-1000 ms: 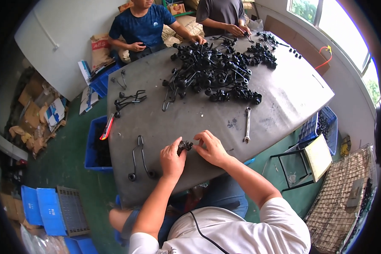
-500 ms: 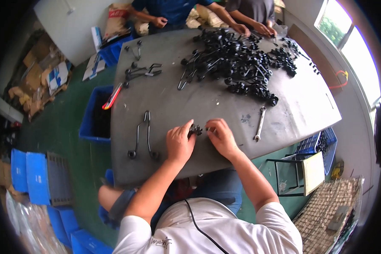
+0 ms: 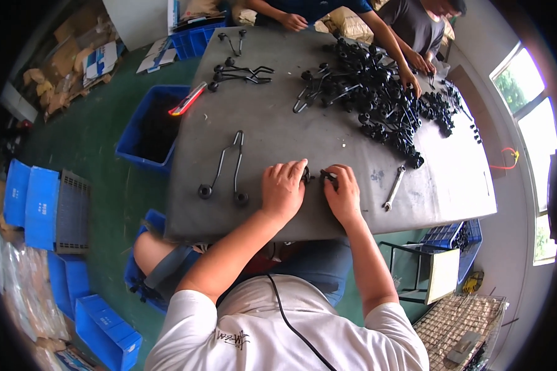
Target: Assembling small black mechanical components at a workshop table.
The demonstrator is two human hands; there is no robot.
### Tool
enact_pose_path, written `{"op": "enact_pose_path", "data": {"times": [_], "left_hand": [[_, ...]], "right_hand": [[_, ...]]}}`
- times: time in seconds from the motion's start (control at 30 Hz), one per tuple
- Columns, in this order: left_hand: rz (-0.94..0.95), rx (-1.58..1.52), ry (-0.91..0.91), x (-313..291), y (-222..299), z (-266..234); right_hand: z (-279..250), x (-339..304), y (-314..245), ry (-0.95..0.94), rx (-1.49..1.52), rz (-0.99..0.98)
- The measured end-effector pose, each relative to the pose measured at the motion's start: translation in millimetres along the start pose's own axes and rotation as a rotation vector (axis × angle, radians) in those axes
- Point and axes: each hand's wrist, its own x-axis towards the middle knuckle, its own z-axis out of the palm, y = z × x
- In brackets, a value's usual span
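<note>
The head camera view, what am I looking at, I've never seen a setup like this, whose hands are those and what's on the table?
There's no machine here, just a person's bare left hand and right hand. A wide fisheye camera on that person's head looks down, so straight edges bend near the rim; the white shirt below is the wearer's. The left hand holds a small black part; the right pinches a dark piece, mostly hidden. On the grey table lie a big pile of black parts, a wrench to the right, bent rods with round black ends to the left, and what looks like a red cutter at the left edge. Another person's hand is at the pile.
</note>
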Motion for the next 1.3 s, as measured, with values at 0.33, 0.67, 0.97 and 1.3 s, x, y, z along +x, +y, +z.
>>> {"op": "enact_pose_path", "data": {"times": [0.33, 0.67, 0.97, 1.3], "left_hand": [[-0.212, 0.178, 0.293, -24.5, -66.9, -94.4], [-0.383, -0.003, 0.121, -55.5, -90.4, -90.2], [-0.372, -0.385, -0.032, -68.2, -39.5, -79.8], [-0.428, -0.599, 0.028, -46.3, -57.0, -78.6]], "right_hand": [[12.9, 2.7, -28.4, -0.101, -0.254, -0.119], [28.3, 17.9, -36.8, -0.142, -0.075, 0.048], [20.9, 21.5, -77.6, -0.096, 0.168, 0.036], [43.9, 12.6, -89.0, -0.044, 0.175, -0.042]]}}
